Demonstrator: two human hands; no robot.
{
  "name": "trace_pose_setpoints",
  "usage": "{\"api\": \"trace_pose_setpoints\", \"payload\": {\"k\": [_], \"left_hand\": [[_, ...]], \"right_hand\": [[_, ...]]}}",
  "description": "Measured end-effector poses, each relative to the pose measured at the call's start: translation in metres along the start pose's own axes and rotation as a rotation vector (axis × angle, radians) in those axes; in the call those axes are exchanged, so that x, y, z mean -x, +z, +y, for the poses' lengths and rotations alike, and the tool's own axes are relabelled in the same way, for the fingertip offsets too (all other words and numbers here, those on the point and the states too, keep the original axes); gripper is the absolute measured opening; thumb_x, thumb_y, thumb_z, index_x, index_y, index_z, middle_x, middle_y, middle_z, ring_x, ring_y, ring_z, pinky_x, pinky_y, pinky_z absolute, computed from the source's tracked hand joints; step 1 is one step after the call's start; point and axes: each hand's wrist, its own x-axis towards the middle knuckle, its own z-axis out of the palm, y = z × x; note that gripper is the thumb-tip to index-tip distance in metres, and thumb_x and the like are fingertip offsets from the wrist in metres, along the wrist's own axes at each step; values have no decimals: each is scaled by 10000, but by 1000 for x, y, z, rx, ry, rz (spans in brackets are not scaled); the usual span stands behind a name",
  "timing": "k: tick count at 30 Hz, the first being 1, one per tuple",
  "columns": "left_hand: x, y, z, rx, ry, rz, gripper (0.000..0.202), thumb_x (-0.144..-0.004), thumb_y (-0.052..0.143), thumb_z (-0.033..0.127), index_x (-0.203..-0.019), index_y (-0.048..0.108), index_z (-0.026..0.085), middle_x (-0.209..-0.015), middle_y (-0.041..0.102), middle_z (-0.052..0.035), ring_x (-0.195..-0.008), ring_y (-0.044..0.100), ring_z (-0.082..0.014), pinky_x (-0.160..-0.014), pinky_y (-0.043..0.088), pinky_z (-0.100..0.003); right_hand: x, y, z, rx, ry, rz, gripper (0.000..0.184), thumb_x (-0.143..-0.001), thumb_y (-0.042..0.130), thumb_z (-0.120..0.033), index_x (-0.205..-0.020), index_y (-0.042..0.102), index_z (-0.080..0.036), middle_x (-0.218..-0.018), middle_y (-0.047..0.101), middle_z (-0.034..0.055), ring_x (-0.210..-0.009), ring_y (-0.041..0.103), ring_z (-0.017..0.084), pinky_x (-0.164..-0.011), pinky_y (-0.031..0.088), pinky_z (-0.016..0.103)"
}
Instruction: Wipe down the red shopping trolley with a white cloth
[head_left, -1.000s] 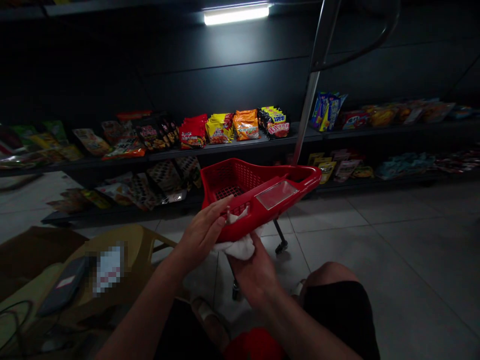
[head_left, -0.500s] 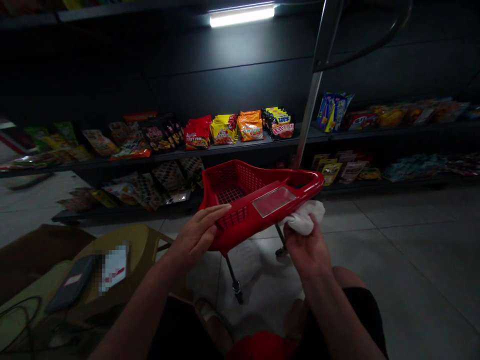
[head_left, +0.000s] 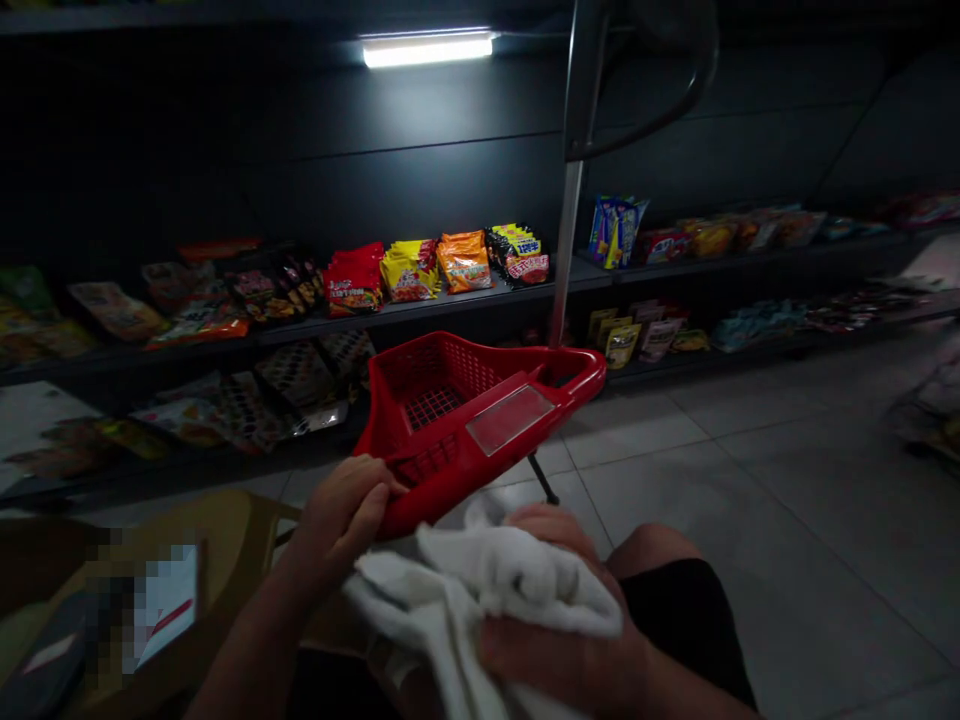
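Note:
In front of me stands a red plastic shopping cart (head_left: 420, 508) with a meshed basket, a clear panel on its near side and a metal leg below. My left hand (head_left: 345, 510) grips the cart's near left rim, its fingers curled over the edge. Closer to me, a bunched white cloth (head_left: 517, 575) is in my right hand (head_left: 559, 650), which is closed around it. The cloth hangs down over my lap, apart from the cart, and covers part of that hand.
Shelves (head_left: 420, 315) behind the cart carry bagged noodles (head_left: 352, 282) and snacks. A metal pole (head_left: 568, 240) with a dark loop handle rises beside the cart. At lower left, a yellowish stool (head_left: 225, 540) bears a phone (head_left: 169, 605) and a dark flat object.
My right hand has drawn the white cloth away from the cart's underside toward my lap. My left hand has gone from lying flat to gripping the rim. The view has shifted right.

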Motion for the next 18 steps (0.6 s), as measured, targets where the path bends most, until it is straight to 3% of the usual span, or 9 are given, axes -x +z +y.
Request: {"api": "trace_pose_setpoints", "payload": {"k": [2,4,7,10,12,14,18], "left_hand": [[0,-1,1,4,17,-5,357,-913,377,400,-739,632,222,-747,648,-42,-730,587,-202,-670,486,-321],[0,-2,-1,-8,31,1,357,-917,374,383,-757,648,221,-766,659,-44,-745,594,-203,-691,489,-324],[3,-7,-9,3,45,-25,358,-921,371,363,-764,657,216,-775,661,-43,-752,595,-198,-701,491,-314],[7,-10,-19,32,45,-53,353,-917,378,365,-765,655,208,-774,660,-46,-760,595,-200,-705,494,-311],[8,-11,-24,45,30,-51,334,-915,393,361,-776,655,207,-787,664,-49,-774,596,-201,-721,496,-313],[10,-10,-28,58,19,-26,332,-919,396,358,-777,656,208,-808,668,-53,-794,598,-203,-748,500,-320],[18,-18,-41,82,-10,51,397,-933,356,406,-736,644,216,-830,673,-70,-858,609,-227,-818,516,-355]], "right_hand": [[-23,-14,-11,118,-127,-67,243,-676,816,-381,-895,742,-452,-1072,739,-37,-1187,609,279,-1159,351,538],[-53,-30,-16,382,-358,-164,270,-764,753,-300,-1013,747,-404,-1204,703,-16,-1236,576,249,-1213,234,525],[-97,-72,-21,778,-611,-172,343,-765,733,-216,-1079,744,-354,-1224,695,14,-1202,588,241,-1211,210,514],[-126,-123,-32,1058,-614,-60,335,-758,670,-136,-1044,754,-289,-1157,713,45,-1145,608,251,-1182,209,542],[-133,-142,-42,1166,-573,-34,311,-770,608,-100,-1003,753,-248,-1084,726,54,-1068,629,242,-1151,237,541],[-130,-137,-49,1192,-550,-78,287,-787,576,-102,-991,741,-219,-1071,716,66,-1030,627,230,-1076,344,474],[-109,-95,-53,1203,-532,-134,279,-824,587,-172,-1077,701,-199,-1088,691,100,-1003,615,225,-882,439,341]]}}
